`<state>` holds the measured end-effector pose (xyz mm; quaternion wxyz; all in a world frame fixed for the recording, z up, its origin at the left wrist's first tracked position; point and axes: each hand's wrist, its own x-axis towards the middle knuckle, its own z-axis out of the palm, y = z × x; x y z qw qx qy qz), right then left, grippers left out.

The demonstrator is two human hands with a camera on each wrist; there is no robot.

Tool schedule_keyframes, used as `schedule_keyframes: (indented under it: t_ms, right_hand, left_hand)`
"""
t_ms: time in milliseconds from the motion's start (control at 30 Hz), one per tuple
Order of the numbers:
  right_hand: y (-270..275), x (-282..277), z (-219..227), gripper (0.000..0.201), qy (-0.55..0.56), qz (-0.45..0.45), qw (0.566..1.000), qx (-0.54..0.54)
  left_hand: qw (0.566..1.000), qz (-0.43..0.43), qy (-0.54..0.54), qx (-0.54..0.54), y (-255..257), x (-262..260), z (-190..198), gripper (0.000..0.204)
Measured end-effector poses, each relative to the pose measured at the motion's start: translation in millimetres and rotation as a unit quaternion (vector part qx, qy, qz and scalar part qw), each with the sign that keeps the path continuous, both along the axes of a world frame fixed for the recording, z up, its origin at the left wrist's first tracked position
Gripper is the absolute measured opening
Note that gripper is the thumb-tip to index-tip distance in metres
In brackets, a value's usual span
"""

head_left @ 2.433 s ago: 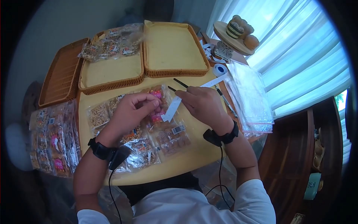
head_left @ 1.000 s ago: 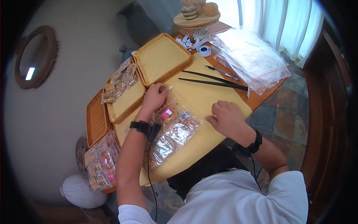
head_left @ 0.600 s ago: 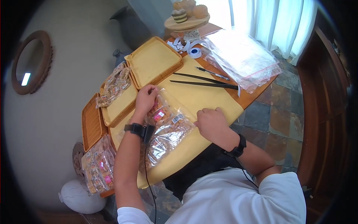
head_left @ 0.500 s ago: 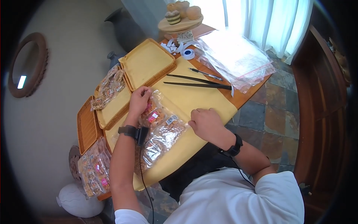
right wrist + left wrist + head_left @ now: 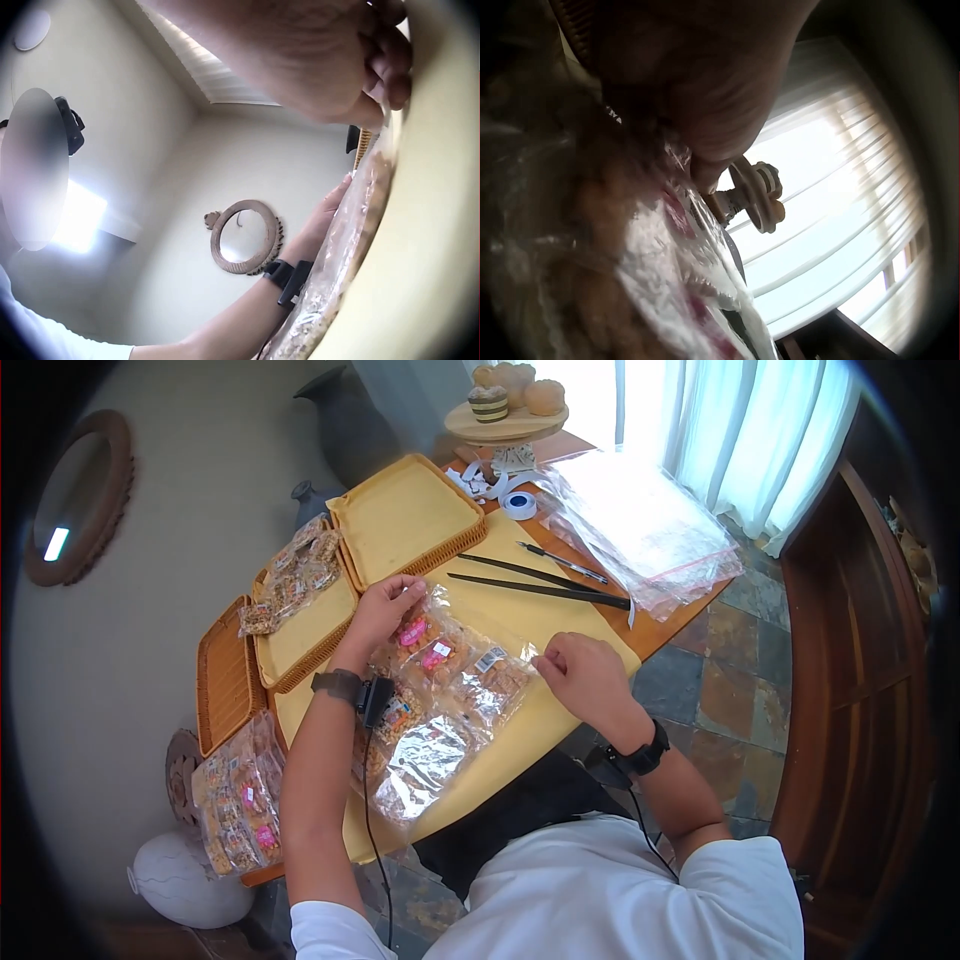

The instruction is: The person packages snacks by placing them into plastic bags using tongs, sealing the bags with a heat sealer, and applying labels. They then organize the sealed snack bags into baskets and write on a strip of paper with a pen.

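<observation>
1. Left hand (image 5: 384,608): fingers curled, thumb and fingertips pinching the far left corner of the clear bag.
2. Right hand (image 5: 590,675): fingers curled, thumb and fingertips pinching the bag's right-hand corner.
3. Clear bag (image 5: 437,660), one, glossy, filled with snack pieces: spread between the two hands and towards the person, upon the yellow sheet (image 5: 590,622). Bears pink labels (image 5: 414,631) just beside the left hand and a barcode label (image 5: 489,659) nearer the right.
4. Black tongs (image 5: 545,580), one pair: beyond the right hand, arms spread towards the left hand.
5. Pen (image 5: 562,562), one: just past the tongs, as seen from the right hand.
6. White roll (image 5: 519,505): farther out, beyond both hands.
7. Clear sleeves (image 5: 650,520), a stack: beyond the right hand, at the table's far side.
8. Lined wicker tray (image 5: 405,520): directly beyond the left hand.
9. Second lined tray (image 5: 305,650): left of the left hand, bearing snack packets (image 5: 300,570).
10. Unlined wicker tray (image 5: 226,685): farther left.
11. Filled bags (image 5: 240,800), a pile: left of the left forearm.
</observation>
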<state>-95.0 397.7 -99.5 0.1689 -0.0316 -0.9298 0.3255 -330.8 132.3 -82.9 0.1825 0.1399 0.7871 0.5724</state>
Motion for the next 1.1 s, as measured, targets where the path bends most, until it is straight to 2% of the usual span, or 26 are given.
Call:
schedule_keyframes:
  t_ms: [167, 233, 400, 467, 533, 700, 767, 800, 900, 967, 1000, 1067, 1100]
  right_hand:
    - [-0.2, -0.4, -8.7, 0.016, 0.064, 0.023, 0.998, -0.005]
    - [0.5, -0.2, -7.9, 0.015, 0.057, 0.029, 0.996, -0.061]
    - [-8.1, 7.1, -8.5, 0.012, 0.1, 0.011, 0.99, -0.094]
    - [-10.2, 8.2, -11.4, 0.01, 0.118, 0.002, 0.988, -0.097]
    - [-10.4, 7.6, -15.4, 0.007, 0.191, 0.018, 0.98, -0.059]
    - [-7.3, 9.1, -12.3, 0.014, 0.235, 0.064, 0.97, 0.009]
    - [-5.6, 9.6, -13.8, 0.015, 0.24, 0.074, 0.968, 0.021]
    - [-4.9, 9.6, -15.7, 0.016, 0.235, 0.076, 0.969, 0.024]
    - [-5.9, 8.9, -16.7, 0.016, 0.226, 0.074, 0.971, 0.029]
    - [-6.1, 9.0, -16.2, 0.015, 0.224, 0.072, 0.972, 0.031]
    - [-6.2, 8.8, -16.4, 0.015, 0.221, 0.068, 0.972, 0.031]
    - [-6.9, 8.8, -17.5, 0.015, 0.217, 0.065, 0.973, 0.029]
    - [-6.9, 8.4, -18.5, 0.015, 0.22, 0.062, 0.973, 0.025]
  left_hand:
    - [0.998, -0.045, -0.008, 0.031, -5.7, -16.0, -13.3, 0.017]
    - [0.999, -0.035, -0.002, 0.026, -6.5, -17.2, -14.0, 0.017]
    - [1.0, 0.0, 0.011, 0.018, -9.3, -11.2, -12.0, 0.015]
    - [0.998, -0.01, 0.009, 0.057, -12.9, -13.2, -17.2, 0.014]
    - [0.998, -0.015, 0.018, 0.064, -14.7, -11.1, -15.4, 0.014]
    - [0.998, -0.027, 0.039, 0.049, -17.0, -7.0, -8.9, 0.013]
    - [0.961, -0.036, 0.273, -0.036, -15.5, -7.6, -11.5, 0.014]
    - [0.961, -0.034, 0.273, -0.037, -14.8, -6.3, -9.0, 0.014]
    - [0.967, -0.009, 0.247, -0.065, -12.2, -3.7, -2.1, 0.015]
    - [0.997, -0.007, 0.076, -0.032, -8.9, -5.2, 2.7, 0.013]
    - [0.996, -0.006, 0.078, -0.032, -7.0, -1.9, 10.5, 0.013]
    - [0.998, -0.015, -0.046, -0.034, -4.7, 5.6, 25.5, 0.013]
    - [0.998, -0.015, -0.045, -0.035, -6.5, 2.6, 22.8, 0.013]
